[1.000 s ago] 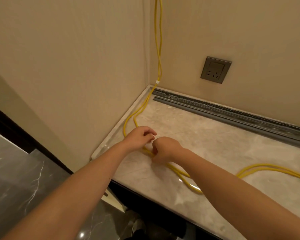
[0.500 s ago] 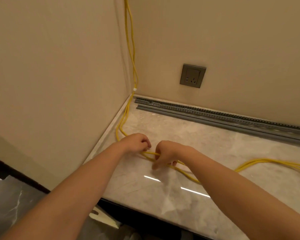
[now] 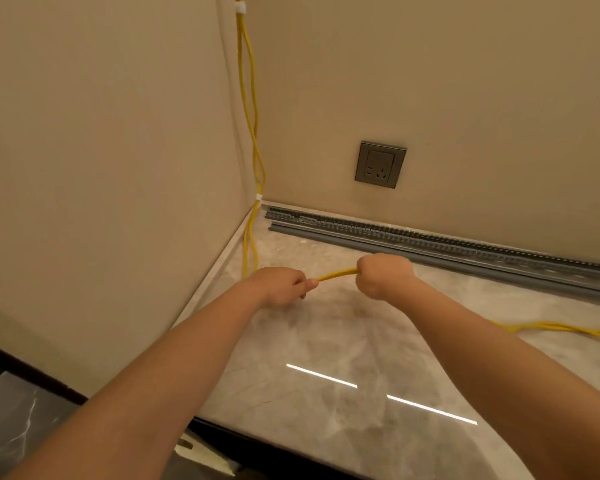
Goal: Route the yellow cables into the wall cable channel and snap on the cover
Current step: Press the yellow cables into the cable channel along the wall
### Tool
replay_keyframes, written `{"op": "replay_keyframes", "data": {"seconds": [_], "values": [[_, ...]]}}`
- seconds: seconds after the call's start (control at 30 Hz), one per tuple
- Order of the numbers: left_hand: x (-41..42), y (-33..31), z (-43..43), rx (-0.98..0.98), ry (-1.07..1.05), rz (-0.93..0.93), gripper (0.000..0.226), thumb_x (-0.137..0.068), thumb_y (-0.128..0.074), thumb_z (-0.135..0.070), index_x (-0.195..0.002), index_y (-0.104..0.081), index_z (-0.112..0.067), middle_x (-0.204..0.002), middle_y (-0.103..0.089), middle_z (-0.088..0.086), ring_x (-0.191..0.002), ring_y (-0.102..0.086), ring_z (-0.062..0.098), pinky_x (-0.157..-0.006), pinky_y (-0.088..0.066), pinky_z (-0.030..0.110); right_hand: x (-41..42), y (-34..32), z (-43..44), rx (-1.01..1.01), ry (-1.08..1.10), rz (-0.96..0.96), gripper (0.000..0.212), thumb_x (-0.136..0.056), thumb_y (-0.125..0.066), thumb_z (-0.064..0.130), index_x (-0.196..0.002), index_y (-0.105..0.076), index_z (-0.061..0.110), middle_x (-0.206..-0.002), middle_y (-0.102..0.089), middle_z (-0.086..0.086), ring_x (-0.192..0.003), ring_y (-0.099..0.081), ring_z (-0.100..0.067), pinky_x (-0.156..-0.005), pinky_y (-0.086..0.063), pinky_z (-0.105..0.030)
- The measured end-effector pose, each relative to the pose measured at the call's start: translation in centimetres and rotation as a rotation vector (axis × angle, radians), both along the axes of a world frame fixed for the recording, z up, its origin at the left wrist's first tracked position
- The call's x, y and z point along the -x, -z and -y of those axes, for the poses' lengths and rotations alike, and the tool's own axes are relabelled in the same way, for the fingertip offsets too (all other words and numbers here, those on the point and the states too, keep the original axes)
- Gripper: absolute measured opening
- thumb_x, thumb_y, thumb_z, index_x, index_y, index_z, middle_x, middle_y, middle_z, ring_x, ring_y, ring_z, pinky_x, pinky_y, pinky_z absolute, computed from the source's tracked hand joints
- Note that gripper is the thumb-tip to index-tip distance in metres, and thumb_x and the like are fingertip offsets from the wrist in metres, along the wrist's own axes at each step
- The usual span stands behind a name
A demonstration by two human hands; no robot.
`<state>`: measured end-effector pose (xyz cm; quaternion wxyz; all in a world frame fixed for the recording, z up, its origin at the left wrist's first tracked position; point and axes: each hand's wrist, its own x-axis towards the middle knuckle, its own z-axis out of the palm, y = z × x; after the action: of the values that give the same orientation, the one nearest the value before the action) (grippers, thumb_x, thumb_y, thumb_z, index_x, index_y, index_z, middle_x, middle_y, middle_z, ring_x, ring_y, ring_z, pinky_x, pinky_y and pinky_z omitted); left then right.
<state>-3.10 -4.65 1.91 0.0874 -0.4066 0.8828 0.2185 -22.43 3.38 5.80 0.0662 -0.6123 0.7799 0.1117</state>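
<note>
Yellow cables (image 3: 251, 133) hang down the wall corner, held by white ties, and run onto the marble counter (image 3: 326, 341). My left hand (image 3: 281, 284) pinches them near the corner. My right hand (image 3: 383, 275) grips them in a fist a short way to the right, and a short stretch of cable (image 3: 336, 274) spans the gap between the hands above the counter. More cable trails off at the right edge. The grey slotted cable channel (image 3: 430, 235) lies along the foot of the back wall, with its flat grey cover (image 3: 447, 252) just in front of it.
A grey wall socket (image 3: 380, 164) sits on the back wall above the channel. The side wall bounds the counter on the left. The counter's front edge drops to a dark marble floor (image 3: 21, 427) at lower left.
Both hands have lifted the cables off the counter and moved apart, the right hand going right toward the channel. The view has shifted, showing more of the corner.
</note>
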Motion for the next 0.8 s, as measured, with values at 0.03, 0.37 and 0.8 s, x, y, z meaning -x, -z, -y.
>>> {"op": "replay_keyframes", "data": {"seconds": [0.03, 0.37, 0.8], "values": [[0.1, 0.0, 0.4, 0.048, 0.028, 0.028, 0.053, -0.094, -0.028, -0.066, -0.093, -0.06, -0.023, -0.096, -0.066, -0.001, -0.09, -0.06, 0.022, -0.076, -0.045, 0.036, 1.2, -0.3, 0.0, -0.026, 0.045, -0.042, 0.016, -0.091, -0.04, 0.023, -0.093, -0.056, 0.022, -0.074, -0.05, 0.004, -0.076, -0.053, -0.022, -0.064, -0.04, -0.033], [5.3, -1.0, 2.0, 0.318, 0.265, 0.002, 0.045, -0.094, -0.036, -0.06, -0.085, -0.06, -0.023, -0.085, -0.066, -0.001, -0.084, -0.062, 0.024, -0.065, -0.041, 0.033, 3.0, 0.7, 1.2, -0.105, 0.076, 0.399, 0.012, -0.085, -0.054, 0.023, -0.085, -0.065, 0.017, -0.085, -0.067, -0.003, -0.083, -0.064, -0.024, -0.073, -0.051, -0.035], [6.3, -2.7, 10.3, 0.249, 0.191, -0.011, 0.054, -0.094, -0.027, -0.066, -0.078, -0.053, -0.021, -0.072, -0.057, -0.001, -0.072, -0.056, 0.022, -0.06, -0.04, 0.034, 8.2, -1.7, 6.8, 0.042, 0.196, 0.159, 0.027, -0.091, -0.042, 0.023, -0.106, -0.063, 0.017, -0.105, -0.065, -0.01, -0.093, -0.058, -0.031, -0.076, -0.045, -0.035]]}}
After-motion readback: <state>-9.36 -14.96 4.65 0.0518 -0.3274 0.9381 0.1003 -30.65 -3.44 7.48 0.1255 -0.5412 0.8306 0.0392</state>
